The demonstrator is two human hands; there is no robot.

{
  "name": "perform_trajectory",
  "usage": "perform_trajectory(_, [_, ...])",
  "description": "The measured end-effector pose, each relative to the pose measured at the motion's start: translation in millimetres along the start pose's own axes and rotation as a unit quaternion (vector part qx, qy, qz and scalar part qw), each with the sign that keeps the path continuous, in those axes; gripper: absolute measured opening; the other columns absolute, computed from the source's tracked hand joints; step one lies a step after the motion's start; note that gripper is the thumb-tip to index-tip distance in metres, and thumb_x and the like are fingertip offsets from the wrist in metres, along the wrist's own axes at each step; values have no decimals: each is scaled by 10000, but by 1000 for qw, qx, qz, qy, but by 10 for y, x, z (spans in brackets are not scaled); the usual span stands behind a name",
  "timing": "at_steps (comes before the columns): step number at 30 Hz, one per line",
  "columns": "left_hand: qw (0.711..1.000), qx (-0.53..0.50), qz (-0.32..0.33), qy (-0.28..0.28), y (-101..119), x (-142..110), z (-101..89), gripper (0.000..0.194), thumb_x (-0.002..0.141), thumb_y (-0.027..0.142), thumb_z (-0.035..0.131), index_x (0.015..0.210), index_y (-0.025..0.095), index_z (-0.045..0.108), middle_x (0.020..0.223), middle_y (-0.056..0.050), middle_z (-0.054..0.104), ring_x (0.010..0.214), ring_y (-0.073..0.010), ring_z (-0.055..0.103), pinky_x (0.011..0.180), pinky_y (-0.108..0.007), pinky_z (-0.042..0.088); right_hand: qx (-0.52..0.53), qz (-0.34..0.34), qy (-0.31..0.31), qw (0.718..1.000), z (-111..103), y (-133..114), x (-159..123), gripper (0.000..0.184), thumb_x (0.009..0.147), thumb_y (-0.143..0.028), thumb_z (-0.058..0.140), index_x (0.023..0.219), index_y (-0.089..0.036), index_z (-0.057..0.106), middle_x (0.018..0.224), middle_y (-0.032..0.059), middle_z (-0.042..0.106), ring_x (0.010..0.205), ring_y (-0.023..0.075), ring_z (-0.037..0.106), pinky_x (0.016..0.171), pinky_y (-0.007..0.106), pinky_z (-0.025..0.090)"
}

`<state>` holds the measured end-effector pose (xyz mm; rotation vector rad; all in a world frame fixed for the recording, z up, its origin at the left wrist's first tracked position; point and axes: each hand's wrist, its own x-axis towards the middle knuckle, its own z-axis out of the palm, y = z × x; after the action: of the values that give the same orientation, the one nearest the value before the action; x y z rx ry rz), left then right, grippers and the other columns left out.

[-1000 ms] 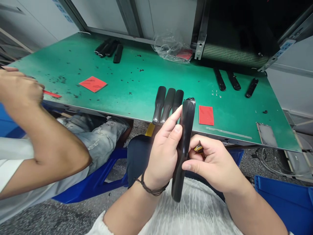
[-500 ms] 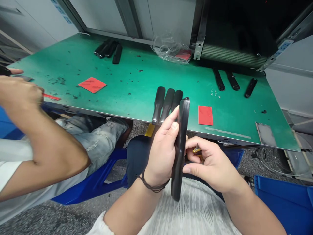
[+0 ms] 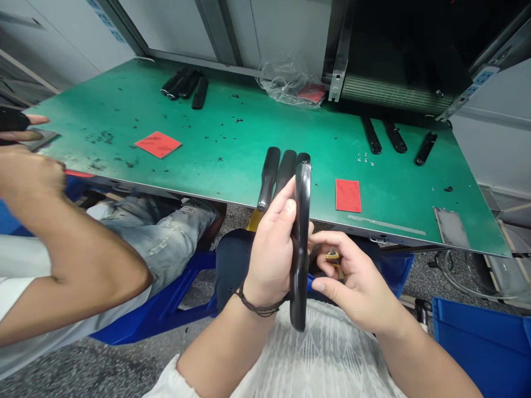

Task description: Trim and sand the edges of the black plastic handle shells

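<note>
Green bench mat beyond the hands, dotted with black crumbs.

A workbench mat spans the scene. Near its far edge, from left to right, lie a cluster of handles, a plastic bag, and three more handles side by side, just in front of a finned unit. Nearer, at the middle, three handles lie side by side, between a rectangular pad on the left and a second pad on the right. A metal plate lies at the near right corner. Below the near edge, the person's left hand holds a handle upright in front of those three. Just right of it is the right hand, with a small object between its fingers. A co-worker's hand is at the bench's near left end. A plastic crate sits at lower right, on the floor.
</note>
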<state>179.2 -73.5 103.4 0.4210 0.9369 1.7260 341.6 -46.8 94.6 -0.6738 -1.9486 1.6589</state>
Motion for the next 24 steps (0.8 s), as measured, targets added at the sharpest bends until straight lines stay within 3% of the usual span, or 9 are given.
perform_trajectory(3, [1000, 3, 2, 14, 32, 14, 11, 548, 1040, 436, 659, 1558, 289, 556, 607, 71, 407, 467, -94, 336, 395, -185, 303, -223, -102, 28, 969, -24, -33, -60, 339, 1068, -422, 598, 1317, -192, 590, 902, 8, 538, 791, 173, 501, 692, 324, 433])
perform_trajectory(6, [999, 15, 5, 28, 51, 19, 20, 552, 1038, 436, 667, 1562, 299, 556, 612, 71, 421, 469, -94, 345, 393, -188, 303, -403, -186, 54, 894, -3, -87, -47, 580, 1059, -669, 502, 1077, -117, 679, 818, 33, 535, 725, 188, 448, 634, 346, 361])
perform_trajectory(9, [999, 36, 17, 28, 45, 11, 22, 548, 1036, 449, 674, 1553, 298, 574, 623, 68, 422, 478, -92, 339, 405, -194, 312, -470, -202, 66, 857, 15, -126, 7, 723, 1036, -777, 414, 982, -119, 710, 763, 31, 529, 680, 187, 428, 597, 350, 320])
perform_trajectory(14, [998, 50, 28, 22, 21, 0, 11, 487, 1033, 438, 680, 1501, 308, 637, 656, 52, 455, 502, -93, 350, 423, -206, 310, -491, -198, 55, 847, 1, -140, 43, 781, 1002, -831, 412, 1025, -114, 721, 785, 39, 561, 687, 187, 442, 608, 351, 320])
perform_trajectory(24, [999, 29, -2, 19, 49, 5, 41, 535, 1034, 436, 675, 1545, 309, 582, 623, 63, 449, 456, -90, 342, 384, -191, 303, -489, -180, 21, 853, 9, -161, 16, 755, 997, -851, 382, 812, -165, 635, 757, 9, 510, 672, 159, 361, 603, 343, 245])
